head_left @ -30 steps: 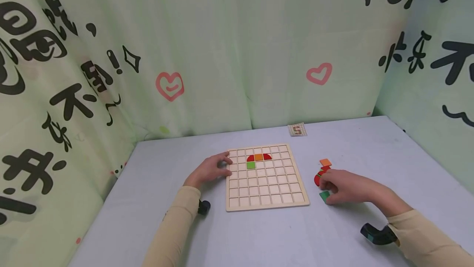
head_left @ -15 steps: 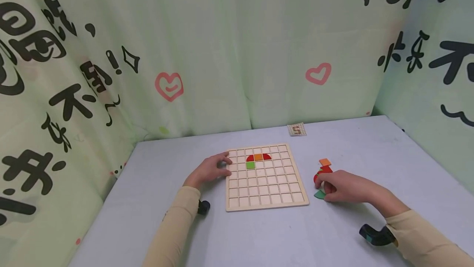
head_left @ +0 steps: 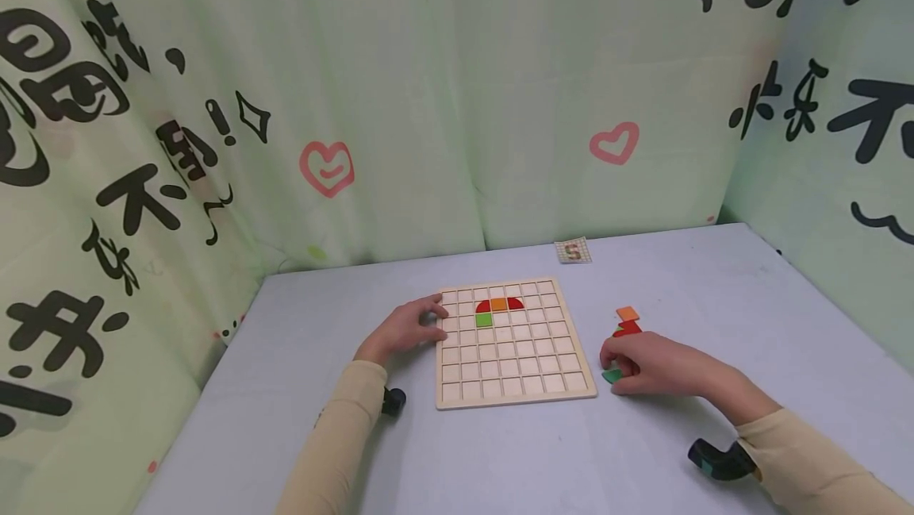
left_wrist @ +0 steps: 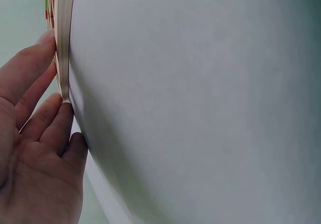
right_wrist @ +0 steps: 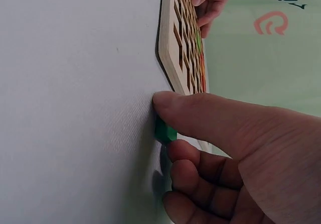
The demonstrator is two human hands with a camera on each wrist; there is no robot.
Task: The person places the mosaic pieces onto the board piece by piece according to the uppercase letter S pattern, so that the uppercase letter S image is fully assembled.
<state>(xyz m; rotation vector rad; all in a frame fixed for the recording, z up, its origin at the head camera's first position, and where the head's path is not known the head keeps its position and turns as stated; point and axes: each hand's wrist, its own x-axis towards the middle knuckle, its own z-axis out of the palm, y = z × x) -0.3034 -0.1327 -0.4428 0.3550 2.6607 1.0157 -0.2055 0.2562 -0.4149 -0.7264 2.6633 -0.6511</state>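
My right hand (head_left: 657,363) pinches a dark green tile (head_left: 612,376), its tip showing past the fingers. In the right wrist view the green tile (right_wrist: 164,131) is between thumb and fingertips, close over the white tabletop. At the left edge of a wooden grid board (head_left: 514,399) is my left hand (head_left: 405,328), its fingers spread and touching the frame. The left wrist view shows the left fingers (left_wrist: 60,121) against the board's side (left_wrist: 64,33). On the board a light green square (head_left: 484,320) lies below an orange square (head_left: 498,304) with a red rounded piece on each side.
Behind the right hand lie red pieces (head_left: 627,328) and an orange tile (head_left: 627,313); the hand hides part of this group. A small patterned card (head_left: 574,251) lies at the table's back edge. A printed curtain (head_left: 457,102) rises behind the table.
The right hand has slid a little left and toward the front, taking the dark green tile with it toward the board. The left hand and board stay in place.
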